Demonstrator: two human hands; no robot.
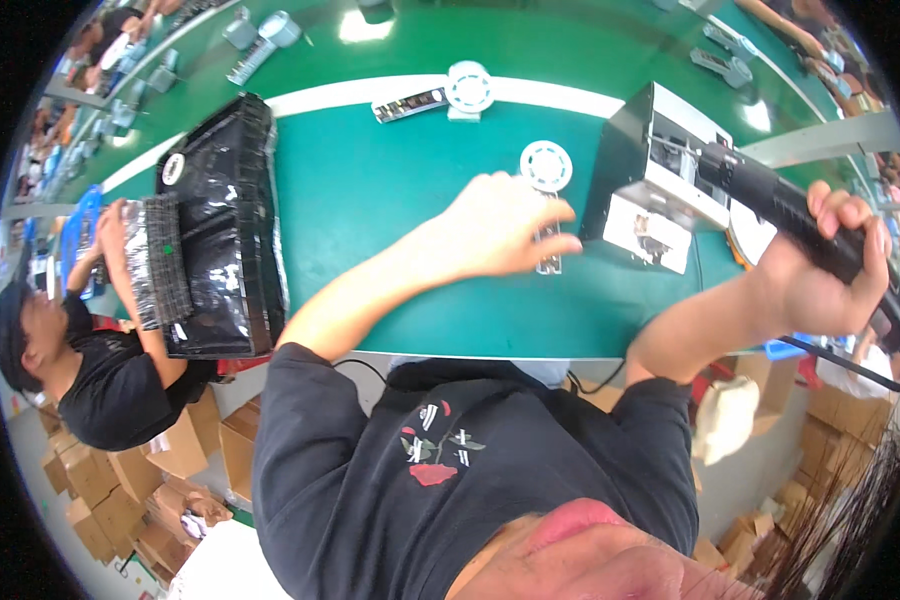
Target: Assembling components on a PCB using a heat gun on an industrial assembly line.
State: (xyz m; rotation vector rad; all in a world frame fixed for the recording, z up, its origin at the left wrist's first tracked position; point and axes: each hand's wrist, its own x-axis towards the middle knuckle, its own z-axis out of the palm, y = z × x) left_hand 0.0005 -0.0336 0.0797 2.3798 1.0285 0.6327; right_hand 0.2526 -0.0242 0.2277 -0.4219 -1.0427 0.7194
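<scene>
My right hand [825,270] is closed around a black electric screwdriver [770,190], whose tip end meets the front of a black and white box-shaped machine [615,170], which looks like a screw feeder. My left hand [510,225] is over the green table [370,190], its thumb and forefinger apart. Under and beside those fingers lies a device with a white round head [547,166] and a narrow strip of circuit parts [550,262], partly covered by the hand. The curled fingers of my left hand are partly hidden.
Beyond my left hand lies a similar round-headed device [468,88] with an open strip. A black tray [220,230] with stacked grey pieces [160,260] stands at left, beside a co-worker [120,370]. Cardboard boxes [100,480] are on the floor.
</scene>
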